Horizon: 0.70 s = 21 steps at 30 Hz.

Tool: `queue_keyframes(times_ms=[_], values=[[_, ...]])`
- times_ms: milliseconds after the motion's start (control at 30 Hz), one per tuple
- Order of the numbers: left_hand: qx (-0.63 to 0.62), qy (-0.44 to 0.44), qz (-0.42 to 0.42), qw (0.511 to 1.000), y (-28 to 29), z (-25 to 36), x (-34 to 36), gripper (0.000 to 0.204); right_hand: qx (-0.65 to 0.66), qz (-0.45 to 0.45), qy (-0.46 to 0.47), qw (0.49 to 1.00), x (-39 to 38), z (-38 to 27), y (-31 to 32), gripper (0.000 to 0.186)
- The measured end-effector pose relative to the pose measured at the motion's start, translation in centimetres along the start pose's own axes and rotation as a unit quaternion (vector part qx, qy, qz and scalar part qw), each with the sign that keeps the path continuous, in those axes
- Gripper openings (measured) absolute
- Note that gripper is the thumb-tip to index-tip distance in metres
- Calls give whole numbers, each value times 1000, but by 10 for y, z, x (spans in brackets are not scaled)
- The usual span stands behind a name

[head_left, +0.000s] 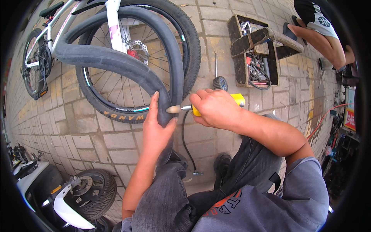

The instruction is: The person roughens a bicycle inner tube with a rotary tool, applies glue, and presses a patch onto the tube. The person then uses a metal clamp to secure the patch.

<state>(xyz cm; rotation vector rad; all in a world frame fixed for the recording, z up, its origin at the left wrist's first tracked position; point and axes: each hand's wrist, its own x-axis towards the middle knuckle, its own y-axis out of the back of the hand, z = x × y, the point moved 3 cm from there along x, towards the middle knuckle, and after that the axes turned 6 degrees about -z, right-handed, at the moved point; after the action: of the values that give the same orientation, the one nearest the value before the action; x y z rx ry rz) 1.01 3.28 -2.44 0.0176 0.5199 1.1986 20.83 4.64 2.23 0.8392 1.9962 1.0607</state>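
Note:
A grey inner tube point(131, 66), inflated and looped, reaches from the bicycle wheel down to my lap. My left hand point(157, 125) grips the tube's near stretch, thumb on one side and fingers on the other. In my right hand point(216, 108) is a yellow handheld power grinder point(236, 99), its body partly hidden by my fingers. The grinder's pale conical tip point(173, 109) points left and lies against or just over the tube between my left thumb and fingers; contact is hard to tell.
Behind the tube lies a bicycle wheel point(195, 50) on the brick paving. A tyre gauge point(220, 83) with a black hose point(185, 141) lies close by. Beyond it stands a wooden toolbox point(241, 69). Another person point(328, 42) is at upper right, a scooter wheel point(101, 189) at lower left.

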Motion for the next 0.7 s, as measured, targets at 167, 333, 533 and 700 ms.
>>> queue_keyframes(times_ms=[167,333,533,700], values=[[-3,12,-2,1000,0,3,0,89,-4,-4,-3,1000,0,0,-2,34],[1,8,0,1000,-1,5,1,89,-4,-5,-3,1000,-1,-1,-4,34],[43,-15,11,999,0,7,0,89,-6,-14,-4,1000,-1,-3,-3,34],[112,-54,28,992,0,8,0,90,-14,-11,-5,1000,0,-3,-2,35]])
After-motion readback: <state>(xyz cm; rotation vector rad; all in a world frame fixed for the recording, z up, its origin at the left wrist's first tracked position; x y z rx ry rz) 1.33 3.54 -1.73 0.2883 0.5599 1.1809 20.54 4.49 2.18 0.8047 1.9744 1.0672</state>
